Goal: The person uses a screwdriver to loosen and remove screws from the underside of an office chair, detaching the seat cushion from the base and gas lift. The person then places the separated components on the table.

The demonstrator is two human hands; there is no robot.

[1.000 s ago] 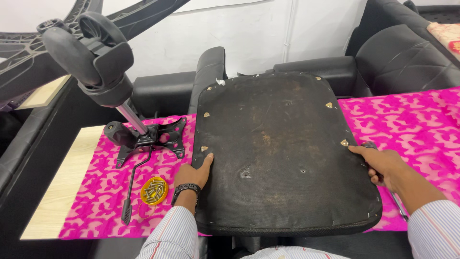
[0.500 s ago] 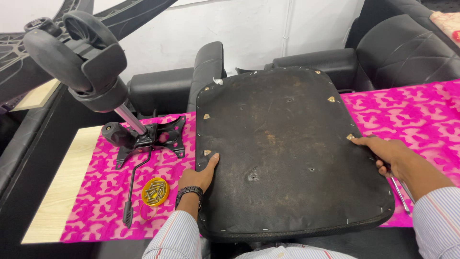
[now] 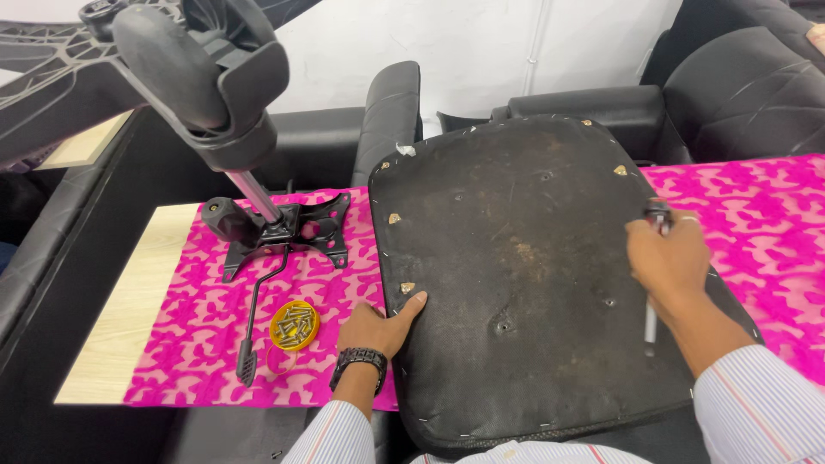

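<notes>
Two hands are on an upturned black seat pad (image 3: pixel 533 258) that lies across a pink patterned cloth (image 3: pixel 215 344) on the table. The left hand (image 3: pixel 378 326), with a dark watch at the wrist, rests flat and open on the pad's left edge, thumb stretched onto the fabric just below a brass bracket (image 3: pixel 407 288). The right hand (image 3: pixel 669 262) is curled shut round a screwdriver (image 3: pixel 651 322), its dark handle poking up past the knuckles and its metal shaft running down beside the wrist, over the pad's right side. Left of the left-hand fingers, near but apart, sits a yellow dish of screws (image 3: pixel 295 325). Farther out lies a black tilt mechanism (image 3: pixel 284 232) with its lever.
</notes>
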